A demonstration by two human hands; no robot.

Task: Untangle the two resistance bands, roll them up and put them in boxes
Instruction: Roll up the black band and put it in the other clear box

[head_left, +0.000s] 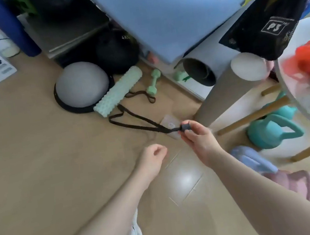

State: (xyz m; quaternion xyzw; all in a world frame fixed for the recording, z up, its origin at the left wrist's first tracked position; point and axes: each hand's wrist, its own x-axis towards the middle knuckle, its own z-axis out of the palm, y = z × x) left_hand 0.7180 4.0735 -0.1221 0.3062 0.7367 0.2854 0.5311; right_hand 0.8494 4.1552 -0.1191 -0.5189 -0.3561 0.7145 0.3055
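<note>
A black resistance band (pixel 131 124) stretches across the wooden floor from the mint foam roller toward me. My right hand (pixel 197 138) pinches its rolled-up end, a small dark coil (pixel 184 127), between thumb and fingers. A second dark band (pixel 142 95) lies looped on the floor by a green dumbbell, apart from the first. A small clear plastic box (pixel 168 124) lies on the floor just under the held band end. My left hand (pixel 153 158) hovers lower left of the right one, fingers loosely curled, holding nothing.
A mint foam roller (pixel 118 91), grey balance dome (pixel 82 86), green dumbbell (pixel 153 81) and black weight ball (pixel 118 50) crowd the far floor. Teal kettlebells (pixel 273 132), wooden chair legs (pixel 254 115) and a white table (pixel 290 85) stand at right. Slippers (pixel 292 183) lie near right.
</note>
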